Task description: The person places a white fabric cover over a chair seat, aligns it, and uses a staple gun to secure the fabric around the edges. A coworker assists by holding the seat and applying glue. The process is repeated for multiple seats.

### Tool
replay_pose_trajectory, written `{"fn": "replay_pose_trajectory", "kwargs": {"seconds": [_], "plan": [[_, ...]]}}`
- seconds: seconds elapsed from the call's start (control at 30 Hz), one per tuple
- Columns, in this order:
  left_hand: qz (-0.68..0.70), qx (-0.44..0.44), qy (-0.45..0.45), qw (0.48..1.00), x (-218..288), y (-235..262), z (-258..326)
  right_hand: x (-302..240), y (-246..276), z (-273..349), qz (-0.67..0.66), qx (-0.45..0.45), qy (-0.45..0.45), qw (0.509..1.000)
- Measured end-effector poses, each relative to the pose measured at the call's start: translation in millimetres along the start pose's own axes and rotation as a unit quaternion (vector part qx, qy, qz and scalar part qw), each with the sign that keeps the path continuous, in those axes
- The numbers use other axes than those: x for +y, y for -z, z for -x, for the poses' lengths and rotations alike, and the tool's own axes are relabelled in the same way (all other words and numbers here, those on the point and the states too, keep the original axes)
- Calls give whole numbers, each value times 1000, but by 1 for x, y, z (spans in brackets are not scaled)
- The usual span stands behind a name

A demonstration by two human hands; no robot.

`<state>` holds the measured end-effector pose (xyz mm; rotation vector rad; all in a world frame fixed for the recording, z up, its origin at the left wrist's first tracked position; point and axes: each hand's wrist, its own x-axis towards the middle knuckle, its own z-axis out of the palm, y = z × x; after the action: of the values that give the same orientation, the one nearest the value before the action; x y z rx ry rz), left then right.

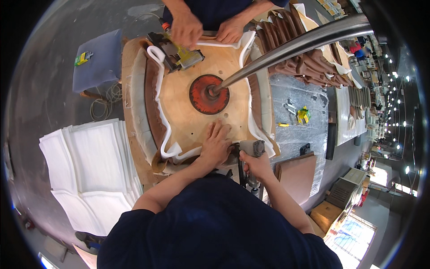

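Note:
A plywood seat panel (179, 114) lies before me, with brown upholstery cover (152, 83) and white padding (162, 107) folded over its rim. At its near edge, my left hand (217, 144) rests on the wood with fingers stretched out; any cover under the palm is hidden. My right hand (256, 165) is wrapped around the handle of a grey staple gun (252, 148), whose head sits by the panel's near right corner. Over the panel's middle, a metal rod (291, 49) presses a round red plate (204, 96) against the wood.
Across from me, a co-worker's hand (186, 29) grips a yellow-and-black staple gun (190, 58); the other hand (230, 30) is on the far edge. White padding sheets (96, 157) are stacked at left, near a blue-grey covered stool (98, 60). Brown covers (304, 67) lie piled at right.

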<state>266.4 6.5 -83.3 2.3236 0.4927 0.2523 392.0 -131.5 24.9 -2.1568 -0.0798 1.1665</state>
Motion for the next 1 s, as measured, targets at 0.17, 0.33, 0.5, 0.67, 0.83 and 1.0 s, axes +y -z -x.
{"fn": "replay_pose_trajectory", "kwargs": {"seconds": [0.17,0.33,0.5,0.67,0.83,1.0], "plan": [[40,35,-7,999,-3,-1,-1,0,1,7,3,-30,16,999],[41,16,3,999,-3,2,-2,-3,-5,5,-7,-33,27,999],[39,40,-1,998,-4,-2,-1,-7,-8,3,6,-33,17,999],[44,33,-2,999,-2,-2,0,-1,-7,1,14,-37,-2,999],[44,37,-5,998,3,-1,-2,-7,-6,3,5,-10,15,1000],[55,75,-23,995,-13,8,-6,11,-15,30,-53,-5,47,997]]}}
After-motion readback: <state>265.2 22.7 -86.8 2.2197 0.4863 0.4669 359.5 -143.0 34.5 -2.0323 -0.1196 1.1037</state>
